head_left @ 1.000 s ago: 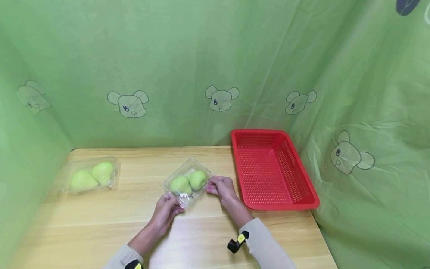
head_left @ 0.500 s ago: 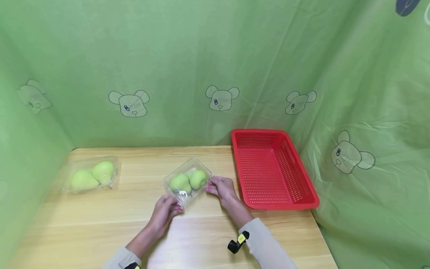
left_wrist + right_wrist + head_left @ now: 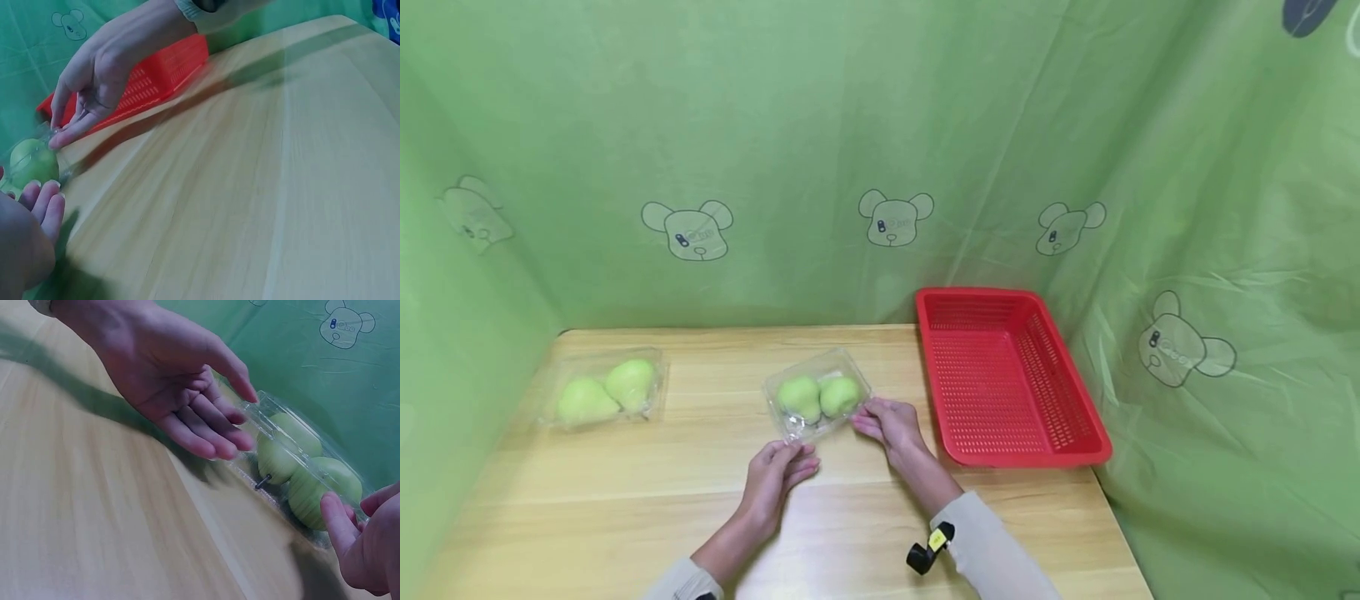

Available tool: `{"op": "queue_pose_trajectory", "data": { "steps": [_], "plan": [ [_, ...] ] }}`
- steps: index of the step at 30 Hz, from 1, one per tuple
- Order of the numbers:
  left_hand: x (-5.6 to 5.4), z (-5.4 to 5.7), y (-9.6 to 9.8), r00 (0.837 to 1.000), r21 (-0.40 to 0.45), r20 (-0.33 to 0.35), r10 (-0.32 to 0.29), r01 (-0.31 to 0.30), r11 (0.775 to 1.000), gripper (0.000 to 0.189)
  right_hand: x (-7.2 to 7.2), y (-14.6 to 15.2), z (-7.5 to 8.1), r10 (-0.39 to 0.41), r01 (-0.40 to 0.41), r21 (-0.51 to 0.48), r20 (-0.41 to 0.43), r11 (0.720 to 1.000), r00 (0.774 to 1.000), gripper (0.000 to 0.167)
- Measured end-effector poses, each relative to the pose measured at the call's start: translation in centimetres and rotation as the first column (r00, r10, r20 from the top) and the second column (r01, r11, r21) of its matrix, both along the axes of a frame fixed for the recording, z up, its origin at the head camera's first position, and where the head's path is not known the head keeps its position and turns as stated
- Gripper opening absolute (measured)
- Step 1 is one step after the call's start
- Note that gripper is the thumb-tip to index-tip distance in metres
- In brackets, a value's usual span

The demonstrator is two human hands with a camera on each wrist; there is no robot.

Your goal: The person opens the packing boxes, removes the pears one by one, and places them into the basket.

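Observation:
A clear plastic fruit box (image 3: 829, 364) with two green pears (image 3: 799, 398) is slightly tilted over the middle of the wooden table. My right hand (image 3: 891, 429) pinches its right corner between thumb and fingers, plain in the right wrist view, where the pears (image 3: 325, 490) show through the plastic. At the near left corner is my left hand (image 3: 772, 483). Its thumb tip is at the box edge, and its loosely bent fingers (image 3: 206, 428) spread apart below, not closed round the plastic. Whether the thumb touches the box I cannot tell.
A red perforated plastic basket (image 3: 992, 392) stands at the table's right, near the back. At the far left lies another clear box (image 3: 568, 367) with two pears (image 3: 630, 383). Green curtains (image 3: 797, 150) with bear faces enclose the back and sides of the table (image 3: 647, 500).
The box has turned a little, its near corner swinging left and away from me. My left hand's fingers have loosened from that corner. The right hand has shifted slightly left.

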State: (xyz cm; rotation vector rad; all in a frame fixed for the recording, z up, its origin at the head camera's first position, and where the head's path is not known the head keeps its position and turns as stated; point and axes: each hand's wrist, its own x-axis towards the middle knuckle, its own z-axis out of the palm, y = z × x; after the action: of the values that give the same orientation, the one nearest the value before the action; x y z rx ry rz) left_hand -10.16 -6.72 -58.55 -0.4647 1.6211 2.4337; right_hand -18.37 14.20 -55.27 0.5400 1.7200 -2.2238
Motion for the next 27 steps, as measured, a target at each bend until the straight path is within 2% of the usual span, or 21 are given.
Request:
{"op": "queue_pose_trajectory", "data": {
  "steps": [6, 13, 23, 27],
  "plan": [
    [-0.4, 0.2, 0.8, 0.995, 0.068, 0.032, 0.093, -0.095, 0.993, 0.030, 0.5, -0.1, 0.0, 0.009, -0.008, -0.003, 0.016, 1.000, 1.000, 0.035],
    [-1.0, 0.8, 1.6, 0.979, 0.119, 0.056, 0.198, -0.204, 0.972, 0.031, 1.2, -0.2, -0.4, 0.045, -0.044, -0.055, 0.020, 0.998, 0.999, 0.035],
    [-2.0, 1.2, 3.0, 0.952, 0.143, 0.081, 0.294, -0.303, 0.942, 0.030, 1.6, -0.7, -0.6, 0.072, -0.071, -0.094, 0.013, 0.993, 0.997, 0.035],
    [-2.4, 1.2, 3.3, 0.947, 0.149, 0.094, 0.306, -0.317, 0.937, 0.029, 1.5, -0.8, -0.7, 0.077, -0.074, -0.099, 0.020, 0.992, 0.997, 0.035]
  ]
}}
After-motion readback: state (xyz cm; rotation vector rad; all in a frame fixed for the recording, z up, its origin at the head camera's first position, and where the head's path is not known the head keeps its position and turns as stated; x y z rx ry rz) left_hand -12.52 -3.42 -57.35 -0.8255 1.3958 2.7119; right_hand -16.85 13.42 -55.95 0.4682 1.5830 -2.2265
